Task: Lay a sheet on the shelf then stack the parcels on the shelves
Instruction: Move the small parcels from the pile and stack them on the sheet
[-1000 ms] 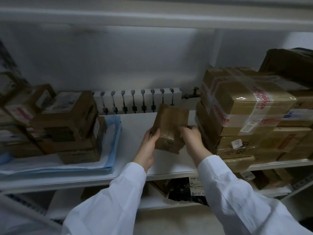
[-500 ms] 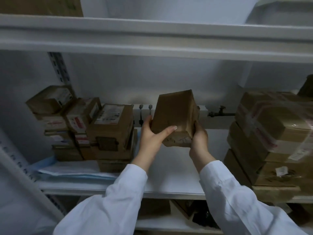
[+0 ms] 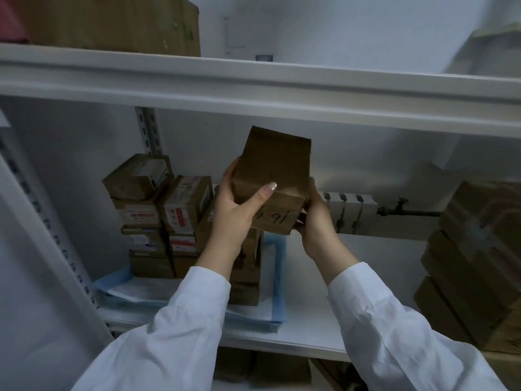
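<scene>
Behind the held parcel (image 3: 273,170), the fingers of the right hand (image 3: 317,221) are hidden. Left of the parcel, the left hand (image 3: 234,213) covers part of the stacked parcels (image 3: 158,218), whose labels are too small to read. Right of it, a second stack (image 3: 479,258) runs off the edge of view.

A plain brown cardboard parcel (image 3: 275,176) with handwritten figures on its near face hangs tilted at the centre of the frame, gripped between the left hand (image 3: 234,213) and the right hand (image 3: 318,221) above the white shelf (image 3: 307,314), where taped, labelled parcels (image 3: 160,215) stand stacked at left on a blue-edged sheet (image 3: 277,280).
</scene>
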### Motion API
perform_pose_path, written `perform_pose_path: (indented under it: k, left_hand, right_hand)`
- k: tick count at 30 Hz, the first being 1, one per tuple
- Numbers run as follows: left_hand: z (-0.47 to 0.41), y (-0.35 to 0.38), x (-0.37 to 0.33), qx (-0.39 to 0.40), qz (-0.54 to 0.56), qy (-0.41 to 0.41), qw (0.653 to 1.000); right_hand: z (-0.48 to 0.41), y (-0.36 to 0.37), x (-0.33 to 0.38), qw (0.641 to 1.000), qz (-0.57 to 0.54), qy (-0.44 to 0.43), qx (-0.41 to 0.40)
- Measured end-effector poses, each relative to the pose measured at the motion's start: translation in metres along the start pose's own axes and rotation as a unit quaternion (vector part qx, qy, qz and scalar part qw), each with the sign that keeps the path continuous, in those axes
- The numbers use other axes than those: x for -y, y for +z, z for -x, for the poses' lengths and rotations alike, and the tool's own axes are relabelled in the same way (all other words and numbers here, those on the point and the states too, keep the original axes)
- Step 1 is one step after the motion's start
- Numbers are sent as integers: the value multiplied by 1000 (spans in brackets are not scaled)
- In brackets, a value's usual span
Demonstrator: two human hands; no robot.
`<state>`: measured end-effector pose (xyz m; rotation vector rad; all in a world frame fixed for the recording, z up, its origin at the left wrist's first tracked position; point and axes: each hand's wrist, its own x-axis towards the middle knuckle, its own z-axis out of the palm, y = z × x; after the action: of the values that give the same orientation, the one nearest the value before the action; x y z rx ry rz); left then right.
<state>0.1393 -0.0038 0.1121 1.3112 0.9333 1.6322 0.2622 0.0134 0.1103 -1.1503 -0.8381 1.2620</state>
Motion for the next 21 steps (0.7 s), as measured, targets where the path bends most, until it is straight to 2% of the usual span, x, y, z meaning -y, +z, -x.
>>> perform_pose_path:
  k: [4, 8, 14, 21]
  left_hand:
    - [-16, -24, -3, -44, 2, -22, 999]
    - [-26, -41, 1, -70, -12, -35, 997]
    - [-32, -51, 10, -89, -34, -55, 994]
    - [-36, -52, 11, -84, -68, -62, 992]
  right_hand:
    - [9, 24, -3, 994, -23, -1, 106]
    - [8, 42, -11, 989, -4, 8, 145]
    - [11, 52, -15, 987, 60, 3, 151]
    - [2, 56, -17, 989, 88, 5, 115]
